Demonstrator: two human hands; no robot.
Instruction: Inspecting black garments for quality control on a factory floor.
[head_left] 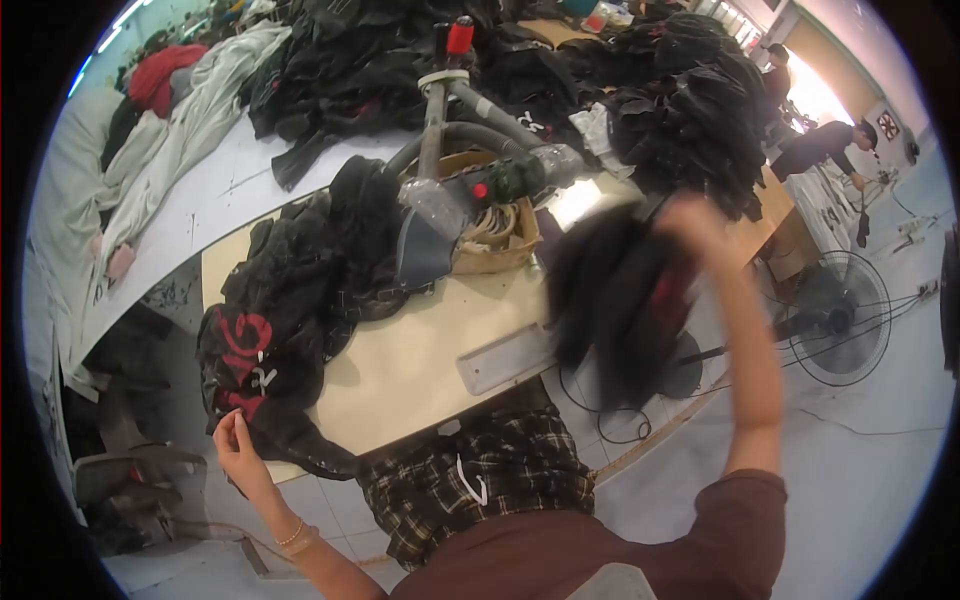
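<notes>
Your hands are well apart, with the table [395, 380] between them, and the relation that seems to matter most is that each has its own dark cloth. Your right hand [695, 222], raised and reaching forward, appears closed on the bundle [615, 310]; motion blur hides exactly how the fingers grip. The bundle hangs below that hand and toward your left side, its long axis roughly upright, at the table's right end; whether it touches the top, you cannot tell from here. Your left hand [240, 455] is lower and closer to your body, thumb and forefinger close together at the near edge of the red-printed garment [240, 345]; whether they pinch cloth is unclear. From there, the heap [345, 240] runs away from your left hand, slanting forward and rightward to the machine [430, 205], which stands ahead of and between your hands. So the right hand is nearer the bundle, by far, and the left hand nearer the printed garment.
</notes>
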